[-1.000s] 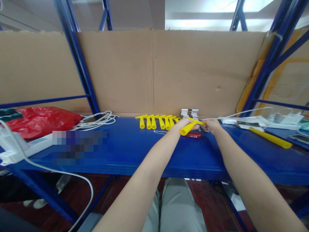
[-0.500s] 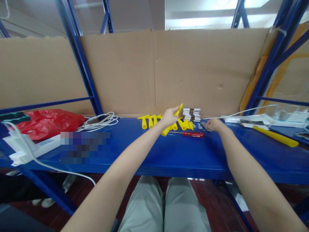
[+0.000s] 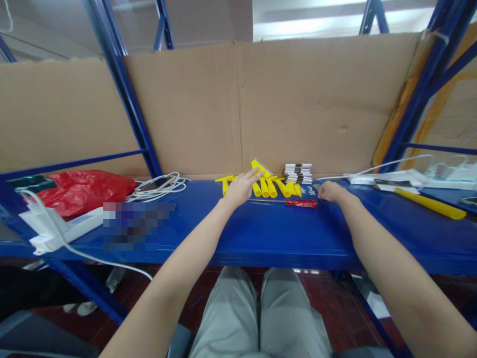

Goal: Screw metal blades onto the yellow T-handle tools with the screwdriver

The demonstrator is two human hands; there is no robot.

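Where the left hand (image 3: 241, 186) reaches — yellow tools (image 3: 265, 188) hide

Blue rack (image 3: 138, 119), cardboard backing (image 3: 298, 109); reddish floor (image 3: 331, 318), possibly tiled.

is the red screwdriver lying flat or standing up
Lying flat: the red screwdriver rests lengthwise on the blue table, its shaft pointing left in front of the yellow tools.
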